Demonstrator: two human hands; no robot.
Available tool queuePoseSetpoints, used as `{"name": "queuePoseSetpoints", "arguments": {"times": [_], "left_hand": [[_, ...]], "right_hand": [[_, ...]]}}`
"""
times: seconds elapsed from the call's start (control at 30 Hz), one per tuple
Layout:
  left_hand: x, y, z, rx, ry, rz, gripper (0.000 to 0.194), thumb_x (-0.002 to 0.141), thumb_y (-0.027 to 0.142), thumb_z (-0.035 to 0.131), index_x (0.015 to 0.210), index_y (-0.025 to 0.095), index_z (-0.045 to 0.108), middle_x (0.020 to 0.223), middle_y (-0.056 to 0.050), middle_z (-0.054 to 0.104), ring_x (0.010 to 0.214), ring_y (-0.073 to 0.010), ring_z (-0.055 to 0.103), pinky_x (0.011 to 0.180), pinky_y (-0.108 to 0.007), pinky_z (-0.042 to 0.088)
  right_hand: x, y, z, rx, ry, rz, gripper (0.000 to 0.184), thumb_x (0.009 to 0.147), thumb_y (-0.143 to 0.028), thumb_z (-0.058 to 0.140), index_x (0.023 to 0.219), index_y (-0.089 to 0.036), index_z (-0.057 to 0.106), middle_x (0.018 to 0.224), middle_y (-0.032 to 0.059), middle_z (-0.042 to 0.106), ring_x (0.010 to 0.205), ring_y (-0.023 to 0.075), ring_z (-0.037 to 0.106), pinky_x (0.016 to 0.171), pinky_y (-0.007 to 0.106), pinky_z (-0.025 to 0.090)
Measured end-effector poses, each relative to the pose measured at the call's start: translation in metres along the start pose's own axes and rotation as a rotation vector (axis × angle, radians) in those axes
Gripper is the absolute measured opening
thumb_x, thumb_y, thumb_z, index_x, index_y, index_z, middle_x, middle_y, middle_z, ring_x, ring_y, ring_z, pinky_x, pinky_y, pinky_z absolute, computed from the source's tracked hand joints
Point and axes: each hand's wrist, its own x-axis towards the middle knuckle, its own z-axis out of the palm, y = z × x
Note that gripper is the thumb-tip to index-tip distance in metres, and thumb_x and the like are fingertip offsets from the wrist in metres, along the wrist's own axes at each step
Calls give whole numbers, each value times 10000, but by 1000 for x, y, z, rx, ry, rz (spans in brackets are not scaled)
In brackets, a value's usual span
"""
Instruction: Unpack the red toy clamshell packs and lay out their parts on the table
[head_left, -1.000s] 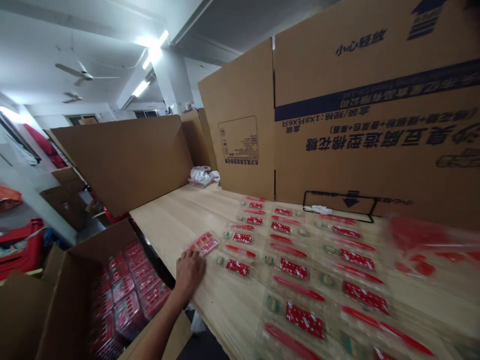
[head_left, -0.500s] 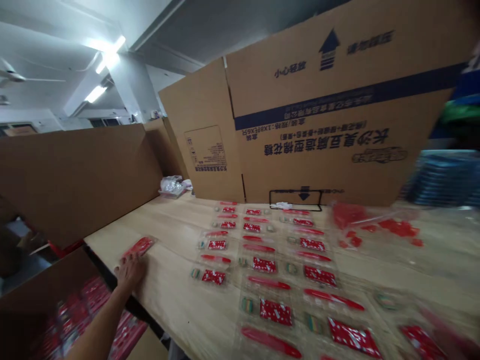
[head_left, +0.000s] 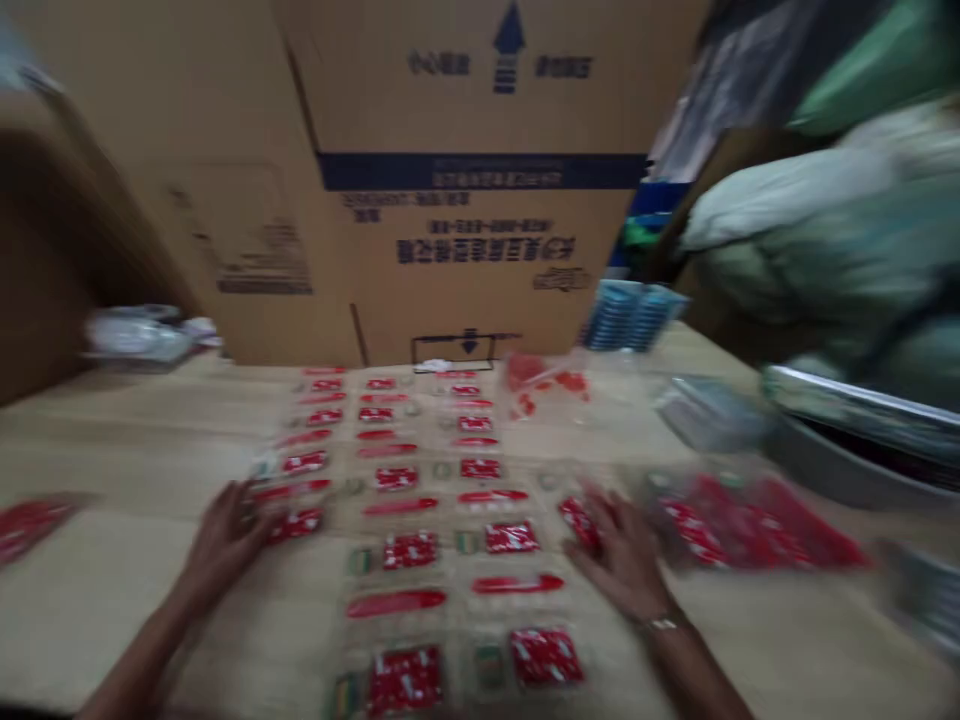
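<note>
The picture is smeared by motion. Clear packets with red pens and red patterned items (head_left: pixel 409 490) lie in rows on the wooden table (head_left: pixel 112 440). My left hand (head_left: pixel 223 535) reaches onto the left edge of the rows, its fingertips at a red packet (head_left: pixel 296 524). My right hand (head_left: pixel 619 555), with a band at the wrist, lies over a red packet (head_left: pixel 579 520) on the right side of the rows. Both hands look flat with fingers stretched out. One packet (head_left: pixel 30 520) lies alone at the far left.
A tall printed cardboard sheet (head_left: pixel 480 180) stands behind the table. A clear bag of red pieces (head_left: pixel 547 385) and a heap of red packets (head_left: pixel 750 535) lie to the right. A metal basin (head_left: pixel 847 440), blue stacked items (head_left: pixel 630 315) and pale green sacks (head_left: pixel 825 230) are at right.
The view has swung right and down. My left hand left the lone packet at the table's left edge and moved to the rows. My right hand has come into view on the rows.
</note>
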Motion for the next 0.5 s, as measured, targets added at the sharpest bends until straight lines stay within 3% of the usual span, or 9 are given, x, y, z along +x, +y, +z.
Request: {"name": "queuePoseSetpoints", "arguments": {"times": [0.1,0.2,0.23,0.3,0.37,0.4,0.43,0.5], "left_hand": [[-4,14,7,-84,107,96,706,655,773,372,1095,242,521,1253,-29,560,1282,-376,418,1061,-582,360],[-16,55,18,-289,86,124,616,607,748,469,1060,335,524,1292,-18,548,1226,-397,465,922,-565,495],[-22,76,19,-376,29,86,601,589,730,515,1049,344,542,1264,-40,571,1171,-405,506,791,-530,550],[-38,123,20,-590,-194,-25,591,599,662,609,1082,324,568,1152,-67,637,1029,-372,591,600,-419,557],[-55,169,22,-869,-360,-88,570,603,599,681,1057,264,600,1033,-72,678,932,-295,632,709,-385,554],[-63,188,25,-1002,-427,-128,564,620,562,699,1079,251,597,1098,-79,661,904,-258,637,758,-381,544],[-69,204,29,-1107,-471,-170,583,615,525,727,1107,244,590,1144,-87,640,866,-225,635,761,-366,536],[-79,222,37,-1251,-533,-269,633,574,449,785,1132,228,583,1046,-78,647,764,-172,616,679,-309,518]], "right_hand": [[4,-3,-12,88,-1,50,776,713,-366,592,1412,-153,330,1377,164,396,1291,324,364,1047,479,332],[2,-6,-24,140,84,71,851,667,-308,630,1422,-139,276,1352,161,410,1275,318,381,1064,479,326],[0,-9,-30,154,105,43,851,670,-298,630,1424,-147,265,1354,157,408,1277,318,378,1065,487,325],[-7,-21,-44,182,122,-51,855,683,-289,626,1436,-177,237,1376,145,389,1288,319,363,1064,503,328],[-15,-39,-56,212,98,-181,861,702,-292,620,1452,-208,204,1407,133,365,1306,320,342,1060,509,339],[-19,-50,-61,228,67,-249,868,709,-287,613,1462,-220,185,1423,125,353,1315,319,334,1058,508,346],[-24,-61,-63,243,29,-317,879,710,-278,608,1471,-226,171,1438,118,342,1320,318,329,1055,504,356],[-34,-80,-60,266,-45,-445,907,696,-270,617,1482,-236,166,1463,104,324,1321,323,337,1039,494,386]]}}
